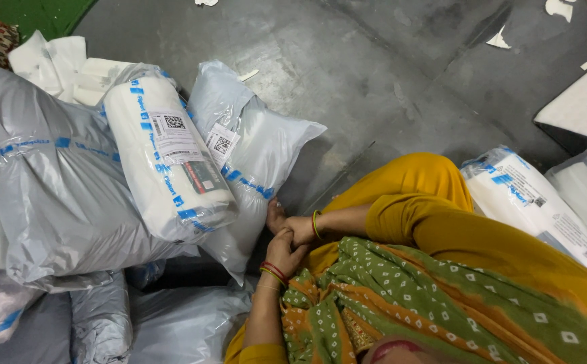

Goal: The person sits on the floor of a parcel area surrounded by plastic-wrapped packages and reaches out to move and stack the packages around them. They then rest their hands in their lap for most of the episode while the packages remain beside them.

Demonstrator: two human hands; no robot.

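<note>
Both hands meet low at the lap: the left hand [282, 248] curls closed over the fingers of the right hand [298, 229], holding no parcel. Just beside them leans the grey parcel [253, 158], propped on the white parcel [169, 162], so its label faces up, touching neither hand, as far as I can tell.

The person's left hand [284, 251] and right hand [299, 229] meet low in front of the body, fingers loosely curled and touching, possibly clasped, though the overlap hides the grip. Both forearms are bare, each wrist banded with bangles, the right arm bent in from a mustard sleeve.
</note>
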